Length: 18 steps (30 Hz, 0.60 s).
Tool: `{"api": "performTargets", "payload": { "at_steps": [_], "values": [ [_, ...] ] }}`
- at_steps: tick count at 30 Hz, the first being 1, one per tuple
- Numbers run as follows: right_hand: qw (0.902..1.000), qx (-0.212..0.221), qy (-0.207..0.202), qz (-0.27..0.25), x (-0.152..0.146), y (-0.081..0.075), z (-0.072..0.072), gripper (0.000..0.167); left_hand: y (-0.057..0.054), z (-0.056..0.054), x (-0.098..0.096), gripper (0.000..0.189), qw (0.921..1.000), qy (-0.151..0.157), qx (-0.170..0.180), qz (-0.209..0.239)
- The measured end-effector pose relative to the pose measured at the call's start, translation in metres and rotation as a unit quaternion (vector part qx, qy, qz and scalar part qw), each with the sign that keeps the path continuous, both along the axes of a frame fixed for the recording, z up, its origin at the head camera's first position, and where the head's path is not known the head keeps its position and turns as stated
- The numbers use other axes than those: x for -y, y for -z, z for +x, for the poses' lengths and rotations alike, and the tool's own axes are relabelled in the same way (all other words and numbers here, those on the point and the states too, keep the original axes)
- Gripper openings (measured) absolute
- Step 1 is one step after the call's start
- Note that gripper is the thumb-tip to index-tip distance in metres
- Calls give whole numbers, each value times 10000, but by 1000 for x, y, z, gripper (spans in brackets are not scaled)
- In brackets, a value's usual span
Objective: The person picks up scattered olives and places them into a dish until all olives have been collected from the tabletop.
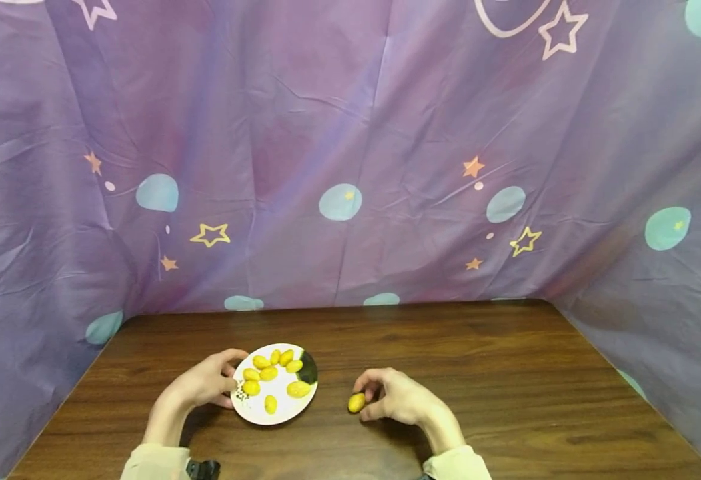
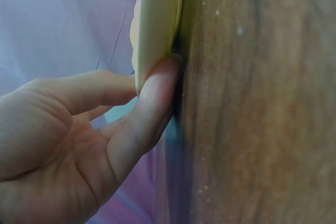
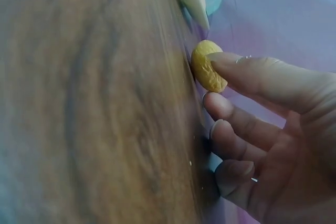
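Observation:
A white round plate [image 1: 281, 400] with a dark green patch on its rim bears several small yellow oval fruits [image 1: 269, 373]. My left hand [image 1: 203, 381] grips the plate's left rim; in the left wrist view, one digit lies under the plate [image 2: 156, 24] and another meets its edge. To the right of the plate, my right hand [image 1: 407, 399] pinches a single yellow oval fruit [image 1: 356, 402] low at the tabletop. The right wrist view shows wrinkled skin on this fruit [image 3: 202, 64], a digit pressed on it and the other fingers curled below.
The brown wood-grain table [image 1: 506, 373] stretches beyond and to both sides of the hands. A purple cloth [image 1: 290, 153] printed with stars and blue-green blobs hangs behind the table and along its sides.

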State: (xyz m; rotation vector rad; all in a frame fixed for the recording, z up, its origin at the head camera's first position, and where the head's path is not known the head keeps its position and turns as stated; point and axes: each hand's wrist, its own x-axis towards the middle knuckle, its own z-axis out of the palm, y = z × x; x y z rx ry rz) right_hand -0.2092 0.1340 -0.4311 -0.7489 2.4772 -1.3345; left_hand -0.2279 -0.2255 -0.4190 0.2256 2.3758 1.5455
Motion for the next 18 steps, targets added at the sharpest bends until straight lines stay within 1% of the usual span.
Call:
{"api": "performTargets", "payload": {
  "at_steps": [6,10,18],
  "values": [
    [9997,-141,59,177,4,-1,2,31,2,0,0,61,10000,9,-22,-14],
    [9988,-271,143,385,5,-3,3,28,2,-1,0,59,10000,65,-31,15],
    [9974,-474,142,520,7,-4,3,29,2,-1,2,59,9996,242,-89,108]
  ]
}}
